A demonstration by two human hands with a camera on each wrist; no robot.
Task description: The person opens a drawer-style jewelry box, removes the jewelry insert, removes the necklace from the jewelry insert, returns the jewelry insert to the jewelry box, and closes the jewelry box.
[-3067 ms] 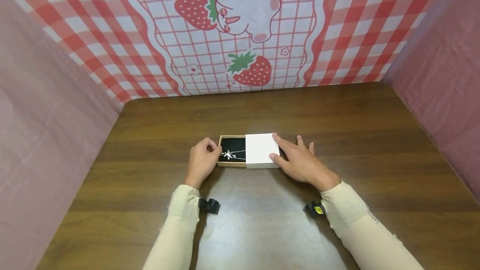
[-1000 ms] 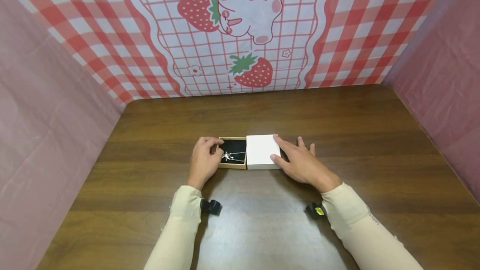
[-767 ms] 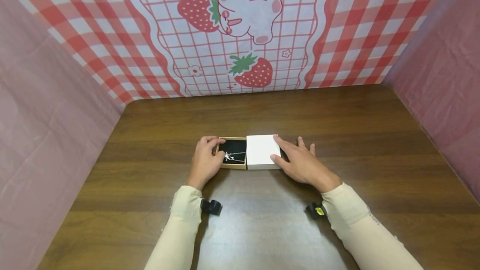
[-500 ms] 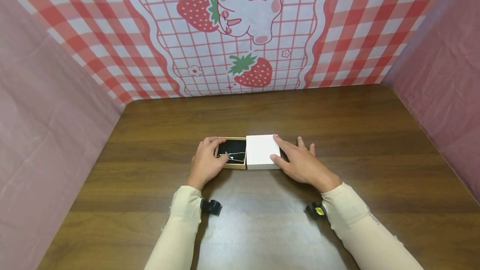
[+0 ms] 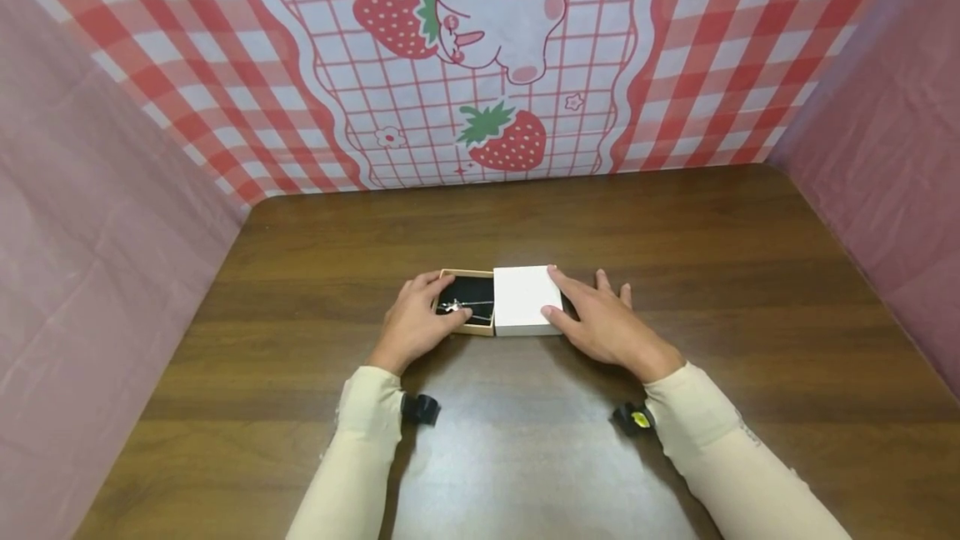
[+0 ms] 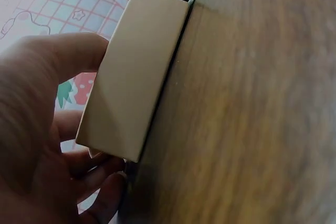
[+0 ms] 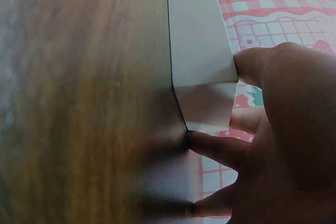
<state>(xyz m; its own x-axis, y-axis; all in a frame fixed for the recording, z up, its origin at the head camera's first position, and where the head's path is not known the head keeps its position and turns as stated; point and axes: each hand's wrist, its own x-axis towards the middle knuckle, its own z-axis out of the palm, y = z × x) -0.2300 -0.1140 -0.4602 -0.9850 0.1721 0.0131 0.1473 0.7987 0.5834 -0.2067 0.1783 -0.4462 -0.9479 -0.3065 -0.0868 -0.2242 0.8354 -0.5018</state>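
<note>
A small sliding gift box lies on the table in the head view. Its tan drawer (image 5: 480,329) stands out to the left of the white sleeve (image 5: 528,298). Inside the drawer, a silver necklace (image 5: 453,306) with a pendant lies on a black pad (image 5: 472,287). My left hand (image 5: 416,317) is around the drawer's left end, its thumb over the near rim beside the necklace. In the left wrist view, some fingers curl behind that end. My right hand (image 5: 611,327) rests thumb and forefinger on the sleeve's right edge, other fingers spread toward the table.
The box sits mid-way on a brown wooden table (image 5: 525,223). A red-and-white checked cloth (image 5: 720,48) with strawberries hangs at the back. Pink cloths (image 5: 877,157) close off both sides. A black strap-mounted device (image 5: 422,409) sits at each wrist.
The drawer has come slightly further left out of the sleeve since the oldest frame. My left thumb has slid right along the drawer's near rim. The right hand has stayed on the sleeve.
</note>
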